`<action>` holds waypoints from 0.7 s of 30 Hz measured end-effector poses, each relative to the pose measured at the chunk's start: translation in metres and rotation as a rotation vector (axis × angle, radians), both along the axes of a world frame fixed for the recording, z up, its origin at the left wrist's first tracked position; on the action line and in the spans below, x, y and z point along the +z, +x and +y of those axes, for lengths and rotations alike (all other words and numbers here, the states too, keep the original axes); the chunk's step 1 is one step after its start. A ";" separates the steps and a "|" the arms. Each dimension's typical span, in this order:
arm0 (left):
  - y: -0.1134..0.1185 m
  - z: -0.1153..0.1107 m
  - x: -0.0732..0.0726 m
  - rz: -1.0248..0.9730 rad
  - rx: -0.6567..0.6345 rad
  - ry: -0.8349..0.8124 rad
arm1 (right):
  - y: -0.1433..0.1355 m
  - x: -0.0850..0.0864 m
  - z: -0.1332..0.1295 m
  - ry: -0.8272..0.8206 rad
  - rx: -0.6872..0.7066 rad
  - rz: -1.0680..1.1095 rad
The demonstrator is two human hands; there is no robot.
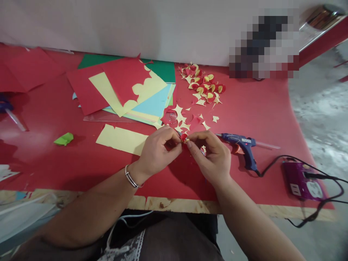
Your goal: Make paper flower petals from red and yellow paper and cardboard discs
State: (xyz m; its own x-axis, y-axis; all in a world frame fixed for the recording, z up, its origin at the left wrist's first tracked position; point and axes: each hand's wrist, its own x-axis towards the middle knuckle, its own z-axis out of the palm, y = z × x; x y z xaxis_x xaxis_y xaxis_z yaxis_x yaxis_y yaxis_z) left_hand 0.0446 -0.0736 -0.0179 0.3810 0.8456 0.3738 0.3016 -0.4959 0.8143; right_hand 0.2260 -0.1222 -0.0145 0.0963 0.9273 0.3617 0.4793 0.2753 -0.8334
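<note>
Between the fingertips of both hands is a small red and yellow paper flower [184, 138]. My left hand [160, 146] pinches it from the left, a bracelet on its wrist. From the right, my right hand [212, 154] pinches the same piece; the fingers partly cover it. Just beyond the hands lie cream and red paper scraps [179, 115]. A pile of red and yellow paper flowers [202, 82] sits farther back. To the right of my right hand a blue glue gun [240, 142] lies on its side, a clear glue stick in its back and a small red light lit.
Coloured paper sheets [119, 85] are stacked at the back left. A cream paper strip [119, 139] and a crumpled green paper [63, 139] lie nearer. A purple power box [303, 181] with black cables stands at the right edge. Another blue tool [5, 105] is at far left.
</note>
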 end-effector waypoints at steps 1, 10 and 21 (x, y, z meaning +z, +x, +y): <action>0.000 0.000 -0.001 -0.012 0.004 -0.004 | 0.001 -0.001 0.000 -0.005 -0.006 0.008; -0.002 0.004 -0.008 -0.084 0.088 -0.060 | 0.006 -0.008 0.000 -0.061 -0.055 0.067; -0.006 0.007 -0.008 -0.099 0.164 0.095 | 0.004 -0.004 0.002 -0.043 -0.132 0.002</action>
State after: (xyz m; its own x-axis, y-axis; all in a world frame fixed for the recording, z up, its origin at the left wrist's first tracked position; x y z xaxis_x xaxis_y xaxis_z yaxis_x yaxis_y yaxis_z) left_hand 0.0385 -0.0666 -0.0259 0.1985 0.8524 0.4838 0.3059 -0.5229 0.7956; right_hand 0.2296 -0.1202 -0.0189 0.2192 0.9212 0.3215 0.5070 0.1740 -0.8442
